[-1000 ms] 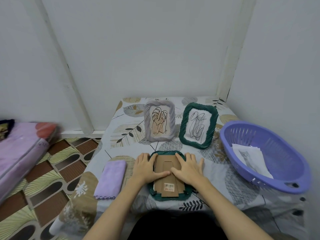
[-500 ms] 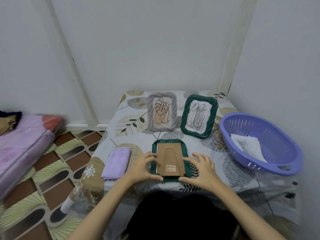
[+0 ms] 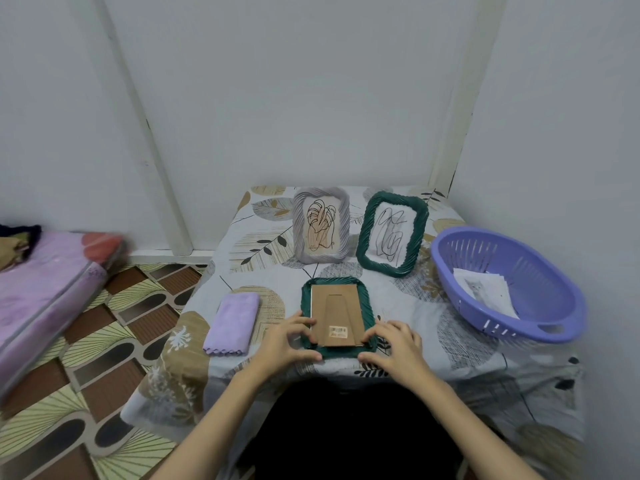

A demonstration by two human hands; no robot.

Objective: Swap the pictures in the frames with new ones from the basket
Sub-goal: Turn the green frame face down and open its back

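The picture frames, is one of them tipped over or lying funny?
Yes. The near green frame lies face down on the table, its brown cardboard back up, while the grey frame and the other green frame stand upright. The left hand and right hand grip its near corners. Nothing looks broken.

Dark green ribbed frame (image 3: 336, 315) with brown cardboard back, grey frame (image 3: 320, 229), second green frame (image 3: 392, 233), lilac cloth (image 3: 233, 323), purple basket (image 3: 507, 284), leaf-patterned tablecloth (image 3: 415, 306), possibly floral pink mattress (image 3: 45, 289)
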